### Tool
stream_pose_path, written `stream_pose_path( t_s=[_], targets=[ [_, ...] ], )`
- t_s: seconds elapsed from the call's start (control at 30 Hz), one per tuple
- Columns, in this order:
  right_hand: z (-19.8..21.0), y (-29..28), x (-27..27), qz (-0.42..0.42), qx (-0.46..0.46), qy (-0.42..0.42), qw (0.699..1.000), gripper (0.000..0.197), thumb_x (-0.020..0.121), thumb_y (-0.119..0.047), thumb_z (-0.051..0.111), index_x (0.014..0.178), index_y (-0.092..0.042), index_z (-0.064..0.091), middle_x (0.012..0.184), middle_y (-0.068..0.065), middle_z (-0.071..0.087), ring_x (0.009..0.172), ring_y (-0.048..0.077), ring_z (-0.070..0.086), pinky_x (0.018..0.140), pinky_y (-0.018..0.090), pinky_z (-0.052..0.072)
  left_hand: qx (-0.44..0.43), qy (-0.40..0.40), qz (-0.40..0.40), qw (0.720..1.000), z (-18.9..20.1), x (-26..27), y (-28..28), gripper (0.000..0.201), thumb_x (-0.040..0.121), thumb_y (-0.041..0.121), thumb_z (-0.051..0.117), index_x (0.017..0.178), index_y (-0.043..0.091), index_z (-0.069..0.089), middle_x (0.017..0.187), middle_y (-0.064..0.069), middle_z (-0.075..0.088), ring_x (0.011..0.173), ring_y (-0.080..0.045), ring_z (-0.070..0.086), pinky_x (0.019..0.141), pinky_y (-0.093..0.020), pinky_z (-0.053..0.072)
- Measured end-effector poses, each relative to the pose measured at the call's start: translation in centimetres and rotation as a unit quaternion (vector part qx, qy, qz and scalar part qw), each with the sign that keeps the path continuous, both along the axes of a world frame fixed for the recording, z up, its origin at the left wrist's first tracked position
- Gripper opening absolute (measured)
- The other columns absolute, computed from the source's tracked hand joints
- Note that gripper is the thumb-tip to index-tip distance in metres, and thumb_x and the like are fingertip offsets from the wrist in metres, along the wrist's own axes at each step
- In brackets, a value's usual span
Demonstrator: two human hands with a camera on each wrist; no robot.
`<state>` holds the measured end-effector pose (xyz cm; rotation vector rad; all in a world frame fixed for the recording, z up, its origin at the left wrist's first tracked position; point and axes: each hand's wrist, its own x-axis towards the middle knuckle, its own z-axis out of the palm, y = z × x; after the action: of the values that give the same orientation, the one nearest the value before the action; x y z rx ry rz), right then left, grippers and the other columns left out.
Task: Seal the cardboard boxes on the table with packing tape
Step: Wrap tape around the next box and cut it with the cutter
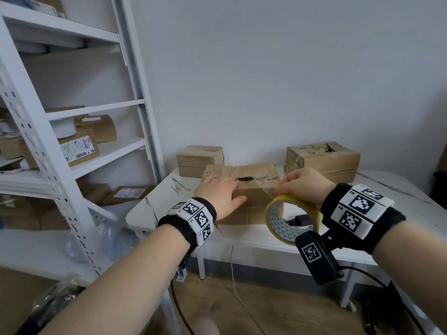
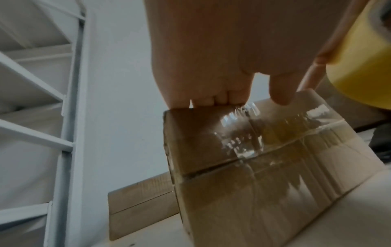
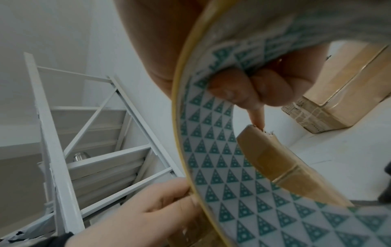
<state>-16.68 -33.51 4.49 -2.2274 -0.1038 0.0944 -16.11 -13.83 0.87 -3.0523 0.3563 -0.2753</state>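
A brown cardboard box (image 1: 256,198) (image 2: 253,167) stands mid-table, its top torn with a dark gap. My left hand (image 1: 217,192) (image 2: 211,50) lies flat on the box's top left, thumb down the front face. My right hand (image 1: 304,184) (image 3: 264,88) grips a yellow packing tape roll (image 1: 275,218) (image 2: 359,66) (image 3: 211,158) at the box's right end, fingers through its patterned core. A clear tape strip (image 1: 263,182) runs from the roll across the top. Two other boxes stand behind, at back left (image 1: 199,160) and back right (image 1: 321,160) (image 3: 349,93).
The white marble-look table (image 1: 387,197) stands against a plain wall. A white metal shelf rack (image 1: 72,165) with parcels stands close on the left. A small black object (image 1: 302,220) lies on the table behind the roll. Cables trail on the wooden floor.
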Motion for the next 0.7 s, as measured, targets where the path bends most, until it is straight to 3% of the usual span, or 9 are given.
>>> stream_pose_path(
  t_s=[0.1,0.23,0.4,0.57,0.6,0.7],
  targets=[
    [-0.2,0.1,0.1,-0.004,0.001,0.0,1.0,0.018,0.08,-0.018,0.071,0.064,-0.016,0.063,0.073,0.0,0.059,0.069,0.011,0.051,0.055,0.022,0.038,-0.007,-0.014,-0.007,1.0,-0.1,0.2,0.3,0.05,0.097,0.045,0.039,0.141,0.022,0.04,0.145,0.002,0.042,0.132,-0.021,0.038,0.113,-0.039,0.02],
    [-0.4,0.3,0.4,-0.011,-0.001,-0.011,1.0,0.016,0.082,-0.017,0.069,0.067,-0.016,0.063,0.074,-0.001,0.059,0.069,0.009,0.051,0.054,0.021,0.036,-0.023,-0.02,0.0,1.0,-0.5,1.3,0.9,0.057,0.094,0.048,0.042,0.144,0.023,0.032,0.141,0.002,0.045,0.126,-0.027,0.044,0.105,-0.039,0.034],
    [-0.6,0.3,0.6,-0.016,0.0,-0.012,1.0,0.015,0.082,-0.017,0.069,0.068,-0.015,0.064,0.073,0.0,0.059,0.067,0.01,0.052,0.054,0.021,0.037,0.013,-0.018,0.009,1.0,-0.3,2.2,1.3,0.041,0.093,0.051,0.039,0.117,0.02,0.052,0.116,-0.001,0.061,0.107,-0.026,0.054,0.082,-0.036,0.046],
    [-0.6,0.3,0.6,-0.012,-0.013,-0.015,1.0,0.014,0.082,-0.018,0.068,0.069,-0.015,0.064,0.072,0.0,0.059,0.067,0.01,0.052,0.054,0.021,0.038,0.026,0.018,0.012,0.999,-0.2,2.2,1.6,0.055,0.094,0.054,0.032,0.133,0.018,0.046,0.128,-0.003,0.057,0.117,-0.028,0.05,0.096,-0.039,0.042],
    [-0.5,0.2,0.5,-0.012,-0.018,-0.018,1.0,0.015,0.081,-0.018,0.069,0.068,-0.015,0.064,0.072,0.0,0.059,0.067,0.01,0.051,0.054,0.021,0.038,-0.003,0.04,0.014,0.999,0.0,2.2,1.6,0.057,0.095,0.054,0.03,0.135,0.018,0.045,0.132,-0.004,0.055,0.12,-0.028,0.049,0.099,-0.04,0.042],
    [-0.3,0.2,0.2,-0.015,-0.049,-0.052,0.997,0.013,0.08,-0.019,0.069,0.068,-0.014,0.065,0.072,0.0,0.059,0.068,0.012,0.052,0.054,0.022,0.04,-0.202,0.068,0.011,0.977,1.7,1.7,1.5,0.052,0.101,0.044,0.026,0.141,0.015,0.041,0.145,-0.006,0.043,0.13,-0.022,0.043,0.107,-0.034,0.033]
  ],
)
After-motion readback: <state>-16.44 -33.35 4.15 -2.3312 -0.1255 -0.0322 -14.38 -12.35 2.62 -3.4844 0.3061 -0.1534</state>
